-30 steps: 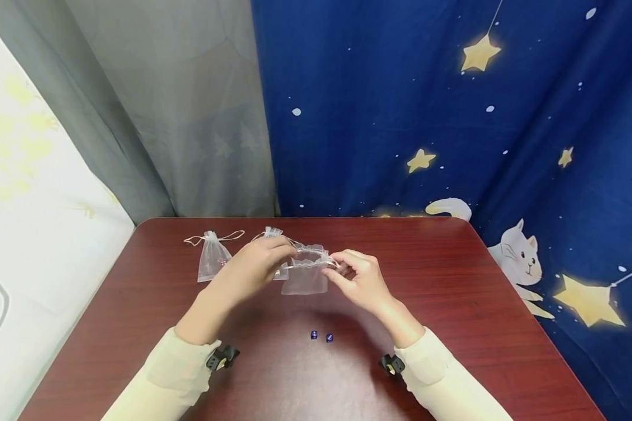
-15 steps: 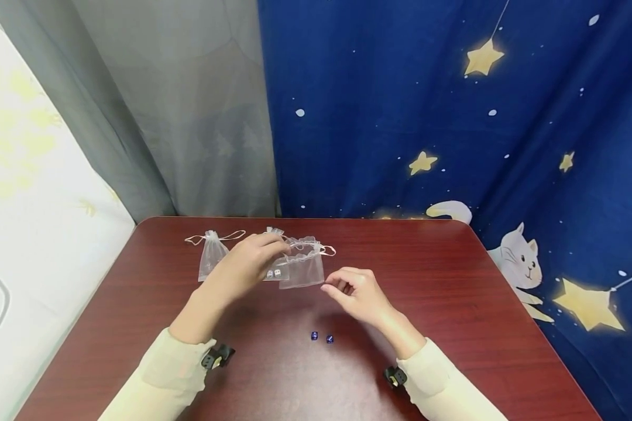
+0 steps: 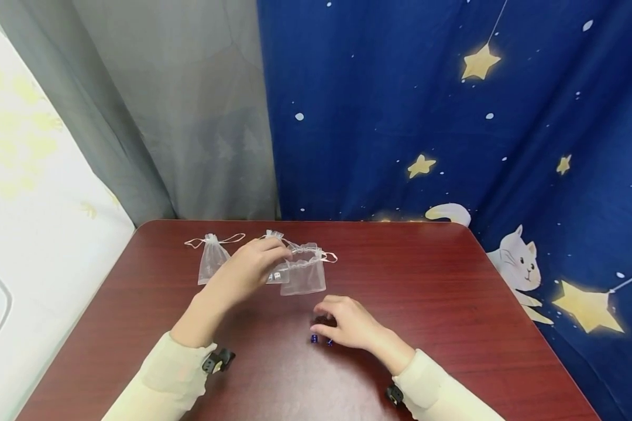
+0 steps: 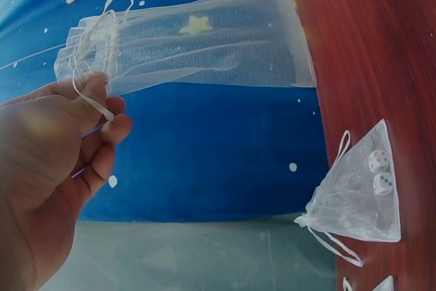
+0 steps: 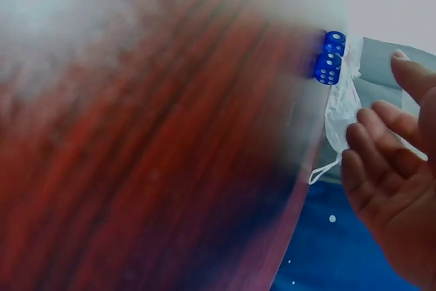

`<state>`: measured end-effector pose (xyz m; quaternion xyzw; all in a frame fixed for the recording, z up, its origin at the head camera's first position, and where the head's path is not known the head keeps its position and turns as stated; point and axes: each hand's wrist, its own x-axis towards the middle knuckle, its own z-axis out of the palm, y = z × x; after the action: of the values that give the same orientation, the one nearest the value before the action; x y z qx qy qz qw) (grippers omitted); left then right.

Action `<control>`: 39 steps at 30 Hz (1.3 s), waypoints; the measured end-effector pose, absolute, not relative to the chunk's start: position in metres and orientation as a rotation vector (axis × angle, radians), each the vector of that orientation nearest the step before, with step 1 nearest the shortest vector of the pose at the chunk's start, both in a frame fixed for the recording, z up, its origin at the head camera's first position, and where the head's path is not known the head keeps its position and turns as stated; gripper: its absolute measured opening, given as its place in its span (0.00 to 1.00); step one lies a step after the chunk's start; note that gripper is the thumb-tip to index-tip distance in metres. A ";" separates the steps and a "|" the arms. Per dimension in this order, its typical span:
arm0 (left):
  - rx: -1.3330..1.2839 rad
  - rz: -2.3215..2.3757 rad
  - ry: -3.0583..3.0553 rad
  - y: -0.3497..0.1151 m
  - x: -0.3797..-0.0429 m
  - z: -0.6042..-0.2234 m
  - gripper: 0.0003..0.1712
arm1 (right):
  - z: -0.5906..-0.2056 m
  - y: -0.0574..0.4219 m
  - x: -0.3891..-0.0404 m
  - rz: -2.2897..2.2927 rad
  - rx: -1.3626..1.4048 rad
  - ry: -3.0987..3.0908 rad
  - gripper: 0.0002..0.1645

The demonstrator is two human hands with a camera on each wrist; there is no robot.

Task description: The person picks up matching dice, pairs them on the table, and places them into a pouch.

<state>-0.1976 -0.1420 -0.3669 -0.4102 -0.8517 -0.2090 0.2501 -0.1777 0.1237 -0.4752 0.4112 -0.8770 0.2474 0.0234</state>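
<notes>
Between thumb and fingers my left hand [image 3: 258,262] pinches the gathered rim of a sheer white drawstring bag [image 4: 204,46], whose mouth gapes in the head view. Its mesh looks bare inside. My right hand [image 3: 344,321] hovers just above two blue dice, thumb and fingers apart, holding nothing. One blue die [image 3: 314,338] lies by the thumb tip; the other blue die [image 3: 330,342] is partly covered by the thumb. In the right wrist view the two dice [image 5: 328,68] show white pips, with the fingers spread beside them.
A second drawstring bag [image 4: 361,195], holding two white dice [image 4: 383,183], lies behind my left hand. Farther left lies a third tied bag [image 3: 210,263]. All rest on the reddish wooden table [image 3: 426,280], with a blue star curtain [image 3: 358,146] beyond its far edge.
My right hand has let go of the open bag's drawstring side and moved down toward me to the blue dice. My left hand keeps its pinch and has shifted slightly left.
</notes>
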 end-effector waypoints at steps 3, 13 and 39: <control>-1.120 -0.572 -2.313 -0.141 -0.197 -0.367 0.12 | -0.476 0.123 -0.177 0.678 1.295 -2.838 0.18; -1.112 -0.591 -2.324 -0.141 -0.195 -0.372 0.13 | -0.479 0.121 -0.177 0.555 1.336 -2.903 0.17; -1.130 -0.573 -2.338 -0.146 -0.197 -0.380 0.14 | -0.474 0.119 -0.177 0.554 1.497 -2.740 0.07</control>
<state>-0.1967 -0.1456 -0.3805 -0.4127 -0.8538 -0.2093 0.2385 -0.1766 0.1194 -0.4744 0.4721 -0.8639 0.1748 -0.0149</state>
